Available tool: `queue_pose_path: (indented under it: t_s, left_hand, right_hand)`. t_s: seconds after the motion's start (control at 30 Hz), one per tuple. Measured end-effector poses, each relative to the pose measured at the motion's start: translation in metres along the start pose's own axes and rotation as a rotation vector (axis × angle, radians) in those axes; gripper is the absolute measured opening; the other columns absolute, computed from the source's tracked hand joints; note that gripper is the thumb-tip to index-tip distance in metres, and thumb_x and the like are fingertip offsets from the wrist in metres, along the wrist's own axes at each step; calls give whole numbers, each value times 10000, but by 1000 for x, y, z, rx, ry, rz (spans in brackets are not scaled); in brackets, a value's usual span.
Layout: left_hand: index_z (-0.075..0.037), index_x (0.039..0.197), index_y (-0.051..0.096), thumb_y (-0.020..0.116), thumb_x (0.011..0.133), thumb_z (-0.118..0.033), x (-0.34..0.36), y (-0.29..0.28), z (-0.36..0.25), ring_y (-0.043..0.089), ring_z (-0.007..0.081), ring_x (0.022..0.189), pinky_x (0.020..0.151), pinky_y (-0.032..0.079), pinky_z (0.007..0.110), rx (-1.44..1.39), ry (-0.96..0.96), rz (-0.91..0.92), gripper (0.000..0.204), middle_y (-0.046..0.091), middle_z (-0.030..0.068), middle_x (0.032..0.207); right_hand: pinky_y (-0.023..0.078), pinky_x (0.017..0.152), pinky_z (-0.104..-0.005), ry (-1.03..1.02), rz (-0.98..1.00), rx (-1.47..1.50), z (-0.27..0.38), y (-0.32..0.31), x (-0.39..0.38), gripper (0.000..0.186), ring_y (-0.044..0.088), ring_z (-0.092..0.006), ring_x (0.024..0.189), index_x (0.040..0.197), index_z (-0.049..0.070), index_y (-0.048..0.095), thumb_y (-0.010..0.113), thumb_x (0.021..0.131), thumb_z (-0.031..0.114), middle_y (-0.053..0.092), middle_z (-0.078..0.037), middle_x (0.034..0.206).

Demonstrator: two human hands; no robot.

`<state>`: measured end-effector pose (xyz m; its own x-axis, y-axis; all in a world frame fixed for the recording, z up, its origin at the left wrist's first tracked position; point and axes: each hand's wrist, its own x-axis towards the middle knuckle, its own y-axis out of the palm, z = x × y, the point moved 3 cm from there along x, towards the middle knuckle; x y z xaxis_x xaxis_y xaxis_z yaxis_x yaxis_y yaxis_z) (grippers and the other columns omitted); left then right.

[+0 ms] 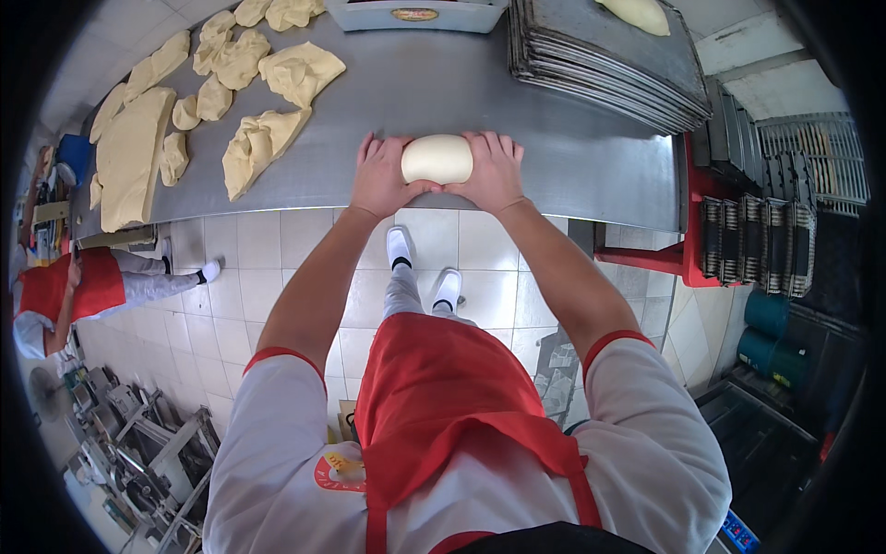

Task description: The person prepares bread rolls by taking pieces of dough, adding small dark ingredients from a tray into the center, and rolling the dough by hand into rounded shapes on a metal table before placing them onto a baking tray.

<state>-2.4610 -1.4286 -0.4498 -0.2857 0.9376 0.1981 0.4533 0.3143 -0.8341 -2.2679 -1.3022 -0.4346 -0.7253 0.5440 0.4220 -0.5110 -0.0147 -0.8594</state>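
A smooth, pale, rounded log of dough (437, 159) lies on the steel table (434, 92) near its front edge. My left hand (378, 177) is wrapped round its left end and my right hand (492, 174) round its right end, thumbs on the near side. To the left on the table lie a large flat dough slab (129, 157), a crumpled dough piece (258, 148) and several smaller torn pieces (215, 96).
A stack of trays (600, 88) with a pale dough piece (637, 13) on top, a translucent tub (413, 13), loaf pans (757, 240) on a red stand (688, 258). A co-worker in a red apron (69, 286) is at the left, machinery (166, 443) below them.
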Motion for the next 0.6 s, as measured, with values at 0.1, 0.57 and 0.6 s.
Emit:
queue_pose_path:
  t_s: [0.1, 0.57, 0.6]
  left_hand:
    - [-34, 1499, 501, 934, 689, -605, -10, 2, -17, 541, 398, 1323, 1215, 343, 561, -89, -45, -79, 1082, 596, 174, 1388]
    - [35, 1588, 382, 914, 827, -403, 14, -8, -23, 428, 346, 1522, 1258, 335, 477, -388, -285, -13, 1027, 441, 237, 1626]
    - [39, 1619, 344, 894, 837, -448, 19, -10, -17, 396, 358, 1551, 1276, 302, 491, 79, -270, 67, 1073, 409, 253, 1655]
  right_hand:
    - [403, 1099, -490, 200, 76, 182, 8, -3, -13, 966, 548, -329, 1260, 1446, 118, 588, 917, 688, 618, 604, -105, 1325]
    - [400, 1179, -436, 764, 44, 1215, 11, 8, 7, 538, 532, -266, 1384, 1484, 83, 580, 443, 1145, 477, 604, -94, 1460]
    - [402, 1177, -434, 612, 22, 818, 6, 5, 12, 529, 537, -281, 1378, 1480, 77, 586, 449, 1144, 461, 610, -112, 1453]
